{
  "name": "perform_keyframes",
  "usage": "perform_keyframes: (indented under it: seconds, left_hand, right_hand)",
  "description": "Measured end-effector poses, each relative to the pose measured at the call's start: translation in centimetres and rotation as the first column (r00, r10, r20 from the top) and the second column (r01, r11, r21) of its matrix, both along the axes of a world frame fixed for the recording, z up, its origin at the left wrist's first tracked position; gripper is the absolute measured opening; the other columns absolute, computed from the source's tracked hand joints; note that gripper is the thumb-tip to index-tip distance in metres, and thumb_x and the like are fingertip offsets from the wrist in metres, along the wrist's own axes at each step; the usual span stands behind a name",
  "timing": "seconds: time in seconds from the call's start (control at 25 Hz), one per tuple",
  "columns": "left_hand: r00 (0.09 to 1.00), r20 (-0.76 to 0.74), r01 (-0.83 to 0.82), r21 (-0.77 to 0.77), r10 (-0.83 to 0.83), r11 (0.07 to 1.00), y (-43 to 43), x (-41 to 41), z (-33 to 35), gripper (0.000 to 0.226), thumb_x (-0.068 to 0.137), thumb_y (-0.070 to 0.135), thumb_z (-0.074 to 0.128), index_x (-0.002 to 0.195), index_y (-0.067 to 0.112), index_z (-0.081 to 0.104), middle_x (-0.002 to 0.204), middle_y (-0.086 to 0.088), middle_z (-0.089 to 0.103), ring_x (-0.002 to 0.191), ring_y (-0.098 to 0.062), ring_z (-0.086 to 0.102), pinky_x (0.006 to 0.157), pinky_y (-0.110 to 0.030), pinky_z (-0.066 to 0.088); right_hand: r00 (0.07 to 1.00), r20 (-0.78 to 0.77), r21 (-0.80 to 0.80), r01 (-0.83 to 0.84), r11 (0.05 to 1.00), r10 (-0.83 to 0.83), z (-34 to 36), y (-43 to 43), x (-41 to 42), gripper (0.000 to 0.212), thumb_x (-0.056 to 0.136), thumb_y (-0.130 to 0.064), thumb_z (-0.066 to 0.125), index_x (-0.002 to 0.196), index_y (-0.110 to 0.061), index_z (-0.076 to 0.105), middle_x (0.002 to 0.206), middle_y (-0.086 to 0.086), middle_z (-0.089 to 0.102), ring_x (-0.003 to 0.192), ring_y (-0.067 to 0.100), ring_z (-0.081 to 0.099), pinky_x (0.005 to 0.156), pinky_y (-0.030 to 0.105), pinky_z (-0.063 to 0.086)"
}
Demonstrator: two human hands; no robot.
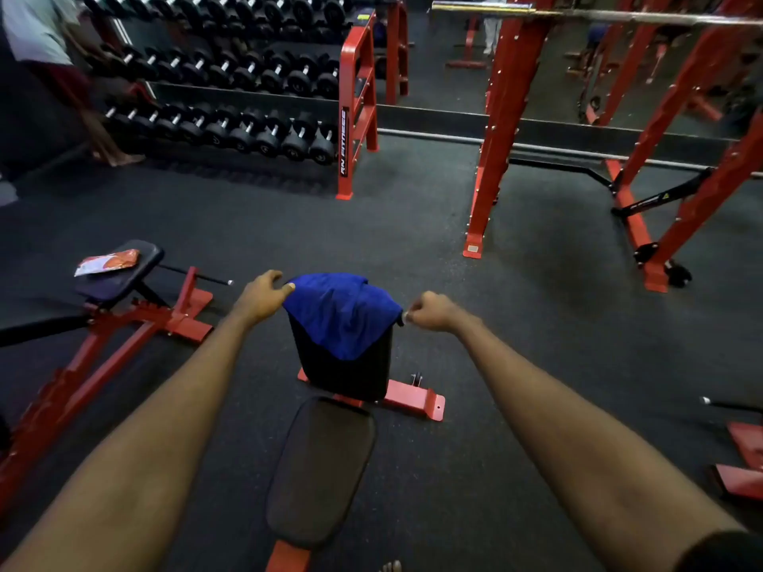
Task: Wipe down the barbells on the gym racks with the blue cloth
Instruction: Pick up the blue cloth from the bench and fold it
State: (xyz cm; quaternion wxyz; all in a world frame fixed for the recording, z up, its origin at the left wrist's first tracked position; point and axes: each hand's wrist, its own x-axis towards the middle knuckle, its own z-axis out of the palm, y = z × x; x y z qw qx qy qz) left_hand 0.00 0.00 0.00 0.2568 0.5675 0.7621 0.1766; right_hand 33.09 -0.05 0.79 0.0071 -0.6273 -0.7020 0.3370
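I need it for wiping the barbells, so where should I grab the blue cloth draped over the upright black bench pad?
Grip the blue cloth by its two upper corners, one from each side of the upright black bench pad. It hangs draped over the pad's top, so lifting both corners should free it. Your left hand and right hand pinch there.

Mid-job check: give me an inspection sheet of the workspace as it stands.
Surface: dark rubber floor; bench below the hands.
Job's things: blue cloth draped over the bench's upright pad; barbell on red rack, untouched.
Clutter: orange packet on a black pad, left.
Hands: left hand and right hand each pinch a cloth corner.
Cables: nothing seen.
Surroundings: dumbbell rack, another person beside it.
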Motion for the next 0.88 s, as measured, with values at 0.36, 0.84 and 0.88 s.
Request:
perform_keyframes:
  seconds: [0.36,0.84,0.88]
  left_hand:
    - [0.999,-0.022,-0.034,-0.231,0.03,0.972,9.5,2.7,-3.2,0.053,0.104,0.045,0.049,0.132,0.002,0.059,0.14,-0.019,0.058,0.129,-0.034,0.054,0.108,-0.04,0.042]
    - [0.686,0.637,-0.29,-0.204,0.352,0.935,14.9,6.2,-2.1,0.017,0.089,0.008,0.047,0.076,0.009,0.058,0.073,-0.008,0.061,0.075,-0.024,0.054,0.071,-0.033,0.043]
    - [0.442,0.808,-0.332,-0.258,0.391,0.907,15.6,6.4,-0.9,0.016,0.083,0.009,0.046,0.071,0.01,0.057,0.068,-0.007,0.062,0.069,-0.023,0.056,0.069,-0.031,0.046]
  right_hand:
    - [0.735,-0.386,-0.44,0.385,0.811,-0.558,-8.9,4.5,-3.3,0.031,0.105,-0.033,0.054,0.083,-0.011,0.054,0.071,0.009,0.052,0.056,0.016,0.047,0.054,0.028,0.04]
    - [0.222,-0.644,-0.506,0.595,0.625,-0.732,-7.1,8.4,-2.3,0.026,0.102,-0.013,0.057,0.077,-0.01,0.051,0.077,0.008,0.046,0.072,0.02,0.042,0.065,0.034,0.039]
    - [0.106,-0.682,-0.527,0.614,0.587,-0.723,-5.8,9.3,-1.2,0.027,0.102,-0.012,0.056,0.076,-0.013,0.052,0.074,0.007,0.048,0.07,0.017,0.045,0.064,0.031,0.041]
